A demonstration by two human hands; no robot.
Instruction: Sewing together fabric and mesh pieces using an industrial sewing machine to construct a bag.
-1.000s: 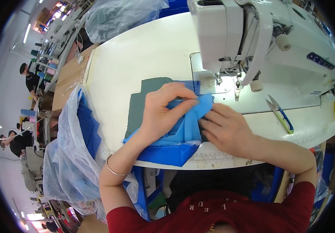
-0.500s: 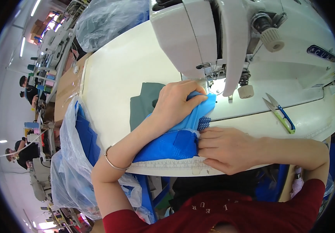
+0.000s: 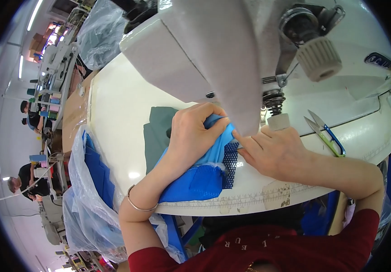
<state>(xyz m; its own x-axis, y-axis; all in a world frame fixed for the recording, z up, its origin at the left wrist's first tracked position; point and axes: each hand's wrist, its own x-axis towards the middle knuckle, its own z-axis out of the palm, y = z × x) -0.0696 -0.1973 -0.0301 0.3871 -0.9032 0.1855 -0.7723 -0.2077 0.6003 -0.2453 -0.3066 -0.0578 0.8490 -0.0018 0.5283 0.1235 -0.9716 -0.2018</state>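
Note:
My left hand (image 3: 194,132) pinches light blue fabric (image 3: 213,147) between thumb and fingers, beside the white sewing machine's head (image 3: 231,59). Royal blue fabric (image 3: 191,183) lies bunched below it, and a dotted dark blue piece (image 3: 230,165) hangs along its right side. My right hand (image 3: 277,153) is to the right, index finger stretched out to the light blue fabric's edge and thumb apart from it. The machine head hides the needle area and some right fingertips. Grey-green fabric (image 3: 157,136) lies flat just left of my left hand.
Open thread scissors (image 3: 330,145) with green and blue handles lie on the right of the white table (image 3: 118,113). A measuring scale runs along its front edge. Plastic bags of blue fabric (image 3: 98,167) stand at the left. Two people sit at machines farther left.
My right hand has left the royal blue fabric at the front edge and moved up beside the machine head. The view has shifted closer to the machine. My left hand keeps its pinch.

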